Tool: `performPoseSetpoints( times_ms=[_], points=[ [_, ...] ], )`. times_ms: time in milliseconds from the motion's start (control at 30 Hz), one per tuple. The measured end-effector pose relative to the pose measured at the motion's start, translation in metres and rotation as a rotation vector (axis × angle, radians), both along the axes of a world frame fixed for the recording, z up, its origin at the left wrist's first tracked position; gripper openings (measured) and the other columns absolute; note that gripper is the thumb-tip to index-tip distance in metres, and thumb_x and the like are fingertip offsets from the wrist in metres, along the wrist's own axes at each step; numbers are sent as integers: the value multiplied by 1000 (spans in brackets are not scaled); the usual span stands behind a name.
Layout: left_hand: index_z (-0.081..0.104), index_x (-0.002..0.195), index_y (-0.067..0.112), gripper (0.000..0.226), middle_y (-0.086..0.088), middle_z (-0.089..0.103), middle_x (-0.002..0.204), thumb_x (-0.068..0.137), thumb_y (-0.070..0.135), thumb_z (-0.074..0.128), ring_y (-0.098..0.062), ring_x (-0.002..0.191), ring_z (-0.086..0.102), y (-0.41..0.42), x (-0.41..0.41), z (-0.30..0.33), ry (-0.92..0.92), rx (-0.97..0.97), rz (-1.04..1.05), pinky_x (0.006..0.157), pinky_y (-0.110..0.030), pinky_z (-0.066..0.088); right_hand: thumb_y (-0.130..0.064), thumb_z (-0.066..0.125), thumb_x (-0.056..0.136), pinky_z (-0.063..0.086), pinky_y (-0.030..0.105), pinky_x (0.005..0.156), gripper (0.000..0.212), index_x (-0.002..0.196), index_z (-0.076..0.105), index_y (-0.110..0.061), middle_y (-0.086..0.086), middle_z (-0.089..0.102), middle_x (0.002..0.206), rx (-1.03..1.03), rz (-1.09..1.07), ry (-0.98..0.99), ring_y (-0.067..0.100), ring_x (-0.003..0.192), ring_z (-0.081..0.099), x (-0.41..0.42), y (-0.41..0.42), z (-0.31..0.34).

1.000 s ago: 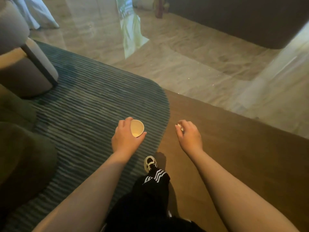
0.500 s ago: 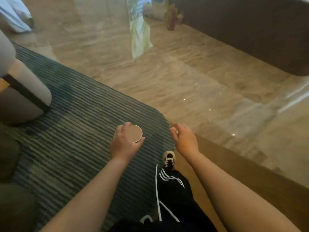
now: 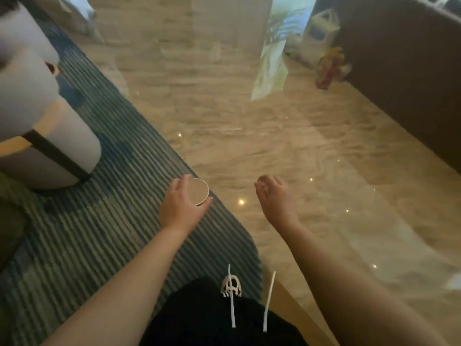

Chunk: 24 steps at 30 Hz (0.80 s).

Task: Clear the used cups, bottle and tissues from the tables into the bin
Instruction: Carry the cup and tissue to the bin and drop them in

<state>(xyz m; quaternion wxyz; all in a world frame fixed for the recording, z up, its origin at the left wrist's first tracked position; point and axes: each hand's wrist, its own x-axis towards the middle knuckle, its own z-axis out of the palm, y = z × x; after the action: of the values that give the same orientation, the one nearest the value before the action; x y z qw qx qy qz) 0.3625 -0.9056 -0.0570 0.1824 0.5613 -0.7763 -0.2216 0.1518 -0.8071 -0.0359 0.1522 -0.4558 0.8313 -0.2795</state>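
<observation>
My left hand (image 3: 182, 204) grips a small paper cup (image 3: 199, 191) with its round mouth facing away from me, held over the edge of the striped rug. My right hand (image 3: 275, 196) is out in front over the marble floor, fingers curled round a small pale scrap, likely tissue (image 3: 262, 183), of which only a bit shows at the fingertips. No bin, bottle or table is in view.
A striped blue-green rug (image 3: 104, 221) covers the left. A pale upholstered chair (image 3: 50, 136) stands at the left edge. Glossy marble floor (image 3: 274, 136) stretches ahead. A dark counter wall (image 3: 404, 83) runs along the right, with bags (image 3: 321, 38) at its foot. My shoe (image 3: 232, 285) steps on the rug's edge.
I have walked forward off the brown floor strip toward the marble; the chair and bags have come closer. Both hands keep their hold as before.
</observation>
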Motion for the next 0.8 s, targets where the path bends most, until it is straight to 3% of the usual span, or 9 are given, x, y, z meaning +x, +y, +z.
performPoseSetpoints(
  times_ms=[133, 367, 567, 800],
  points=[
    [41, 119, 27, 67, -3, 50, 115, 69, 57, 72, -24, 95, 54, -81, -33, 5, -19, -21, 78, 66, -31, 39, -36, 50, 95, 48, 33, 75, 25, 108, 62, -19, 4, 64, 106, -6, 90, 9, 25, 91, 59, -37, -98, 2],
    [41, 123, 24, 68, -4, 51, 116, 71, 55, 72, -17, 87, 49, -263, -79, -12, 23, -50, 234, 58, -26, 33, -35, 49, 95, 51, 40, 77, 26, 110, 62, -18, 4, 64, 107, -21, 262, 55, 24, 90, 61, -87, -304, -19],
    [41, 126, 25, 72, -3, 48, 123, 69, 59, 71, -25, 102, 53, -451, -100, -5, 23, -11, 387, 70, -35, 44, -33, 52, 94, 36, 28, 69, 21, 106, 62, -18, 4, 64, 103, -1, 449, 120, 28, 93, 59, -107, -528, -8],
    [43, 126, 22, 70, -5, 48, 119, 70, 50, 76, -28, 103, 52, -621, -93, 27, 38, -9, 493, 76, -40, 48, -34, 51, 94, 42, 29, 75, 24, 110, 62, -18, 2, 64, 106, -28, 572, 120, 25, 96, 59, -101, -724, 10]
  ],
)
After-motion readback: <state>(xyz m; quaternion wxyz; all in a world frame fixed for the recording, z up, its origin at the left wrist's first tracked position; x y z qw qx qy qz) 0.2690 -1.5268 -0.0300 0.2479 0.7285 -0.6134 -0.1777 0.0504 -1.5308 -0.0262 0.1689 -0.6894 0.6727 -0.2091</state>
